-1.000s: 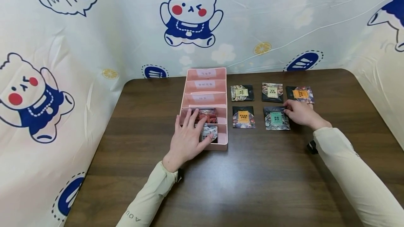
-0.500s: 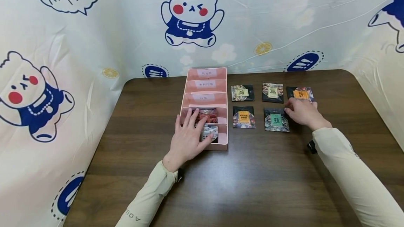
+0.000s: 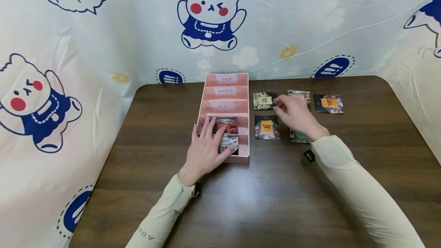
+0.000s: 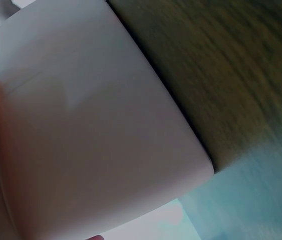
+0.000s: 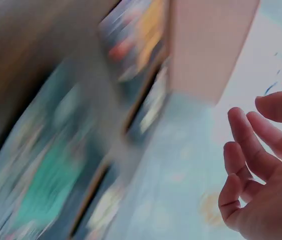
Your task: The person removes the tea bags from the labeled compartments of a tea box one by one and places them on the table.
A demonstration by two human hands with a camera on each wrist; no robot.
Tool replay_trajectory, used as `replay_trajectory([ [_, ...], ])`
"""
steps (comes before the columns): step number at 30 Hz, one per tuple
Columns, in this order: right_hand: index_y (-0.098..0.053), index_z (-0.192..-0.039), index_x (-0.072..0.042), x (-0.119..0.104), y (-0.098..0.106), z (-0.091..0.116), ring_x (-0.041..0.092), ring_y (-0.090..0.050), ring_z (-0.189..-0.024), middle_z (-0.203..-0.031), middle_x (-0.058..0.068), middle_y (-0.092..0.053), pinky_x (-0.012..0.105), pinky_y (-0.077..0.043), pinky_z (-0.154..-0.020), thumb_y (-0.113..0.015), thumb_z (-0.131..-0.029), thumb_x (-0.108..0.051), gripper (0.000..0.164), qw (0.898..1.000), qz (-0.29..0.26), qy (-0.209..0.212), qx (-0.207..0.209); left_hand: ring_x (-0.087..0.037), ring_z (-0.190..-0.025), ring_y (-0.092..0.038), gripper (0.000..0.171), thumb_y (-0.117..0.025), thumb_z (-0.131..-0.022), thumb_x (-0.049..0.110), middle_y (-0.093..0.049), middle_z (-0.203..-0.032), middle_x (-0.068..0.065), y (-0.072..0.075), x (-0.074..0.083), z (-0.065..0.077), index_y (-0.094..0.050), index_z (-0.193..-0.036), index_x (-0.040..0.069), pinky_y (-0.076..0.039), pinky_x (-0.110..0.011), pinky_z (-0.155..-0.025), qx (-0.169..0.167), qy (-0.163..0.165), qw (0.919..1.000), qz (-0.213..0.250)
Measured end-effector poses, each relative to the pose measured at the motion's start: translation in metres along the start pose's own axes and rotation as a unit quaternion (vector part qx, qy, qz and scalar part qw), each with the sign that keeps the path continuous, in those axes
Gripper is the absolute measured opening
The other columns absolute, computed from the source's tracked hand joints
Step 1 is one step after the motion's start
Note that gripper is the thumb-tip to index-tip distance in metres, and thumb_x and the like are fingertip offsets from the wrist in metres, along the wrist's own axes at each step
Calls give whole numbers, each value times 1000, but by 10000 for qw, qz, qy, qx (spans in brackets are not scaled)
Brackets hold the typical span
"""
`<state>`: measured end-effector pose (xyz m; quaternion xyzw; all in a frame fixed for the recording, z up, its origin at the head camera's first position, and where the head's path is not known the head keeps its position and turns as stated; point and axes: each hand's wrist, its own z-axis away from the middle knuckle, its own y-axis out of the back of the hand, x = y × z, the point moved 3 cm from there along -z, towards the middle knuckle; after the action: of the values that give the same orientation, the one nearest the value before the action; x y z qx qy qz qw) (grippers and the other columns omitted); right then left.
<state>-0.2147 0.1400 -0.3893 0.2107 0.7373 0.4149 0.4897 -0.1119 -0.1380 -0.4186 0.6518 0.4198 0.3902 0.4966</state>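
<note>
My left hand (image 3: 206,149) rests spread over the front of a pink divided box (image 3: 244,150), its fingers lying across a red-patterned sachet (image 3: 230,126) and a pale sachet (image 3: 231,143) in the two nearest compartments. Over the flat tea sachets to the right hovers my right hand (image 3: 297,114), fingers loosely bent with nothing between them, as the right wrist view confirms. Its fingertips overlap the right edge of a yellow-green-labelled sachet (image 3: 264,101). Beneath the hand, a green-labelled sachet (image 3: 299,137) and a back-row sachet (image 3: 303,94) are partly hidden.
An orange-labelled sachet (image 3: 267,127) lies just right of the box, another orange-labelled sachet (image 3: 329,103) at the far right. The box's rear compartments carry white paper labels (image 3: 225,79). A printed cloth (image 3: 262,18) hangs behind the brown table (image 3: 275,202).
My right hand has moved left, from the right side of the green-labelled sachet to above the middle of the group. The left hand stays on the box.
</note>
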Motion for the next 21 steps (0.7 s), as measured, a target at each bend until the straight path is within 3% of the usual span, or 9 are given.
replay_trajectory([
  [5, -65, -115, -7, -45, -17, -9, 27, -54, -93, -101, 8, -72, 46, -36, -85, -56, -96, -19, 24, 9987, -269, 397, -166, -35, -147, -24, 69, -41, -90, 66, -32, -155, -17, 0, 0, 0, -48, -141, 20, -16, -65, -113, 10, 64, 10000, 52],
  [10, -64, -115, -10, -76, -32, -14, 27, -57, -96, -98, 4, -72, 47, -37, -90, -59, -94, -19, 23, 9967, -332, 582, -469, -38, -146, -24, 70, -41, -90, 67, -32, -154, -19, 1, 0, 0, -49, -141, 20, -17, -64, -113, 39, 104, 9999, 32],
  [16, -64, -113, -11, -91, -49, -16, 22, -55, -94, -99, 2, -73, 43, -36, -88, -63, -93, -22, 24, 9953, -135, 574, -767, -44, -144, -25, 71, -43, -88, 68, -32, -153, -23, 0, -1, 1, -50, -139, 20, -20, -65, -112, 151, 172, 9997, -18],
  [21, -64, -110, -11, -95, -58, -16, 22, -54, -93, -97, 2, -71, 42, -34, -85, -64, -91, -24, 23, 9956, 110, 565, -740, -47, -145, -21, 71, -44, -86, 68, -27, -154, -25, -1, -2, 1, -49, -139, 20, -20, -66, -111, 211, 233, 9995, 29],
])
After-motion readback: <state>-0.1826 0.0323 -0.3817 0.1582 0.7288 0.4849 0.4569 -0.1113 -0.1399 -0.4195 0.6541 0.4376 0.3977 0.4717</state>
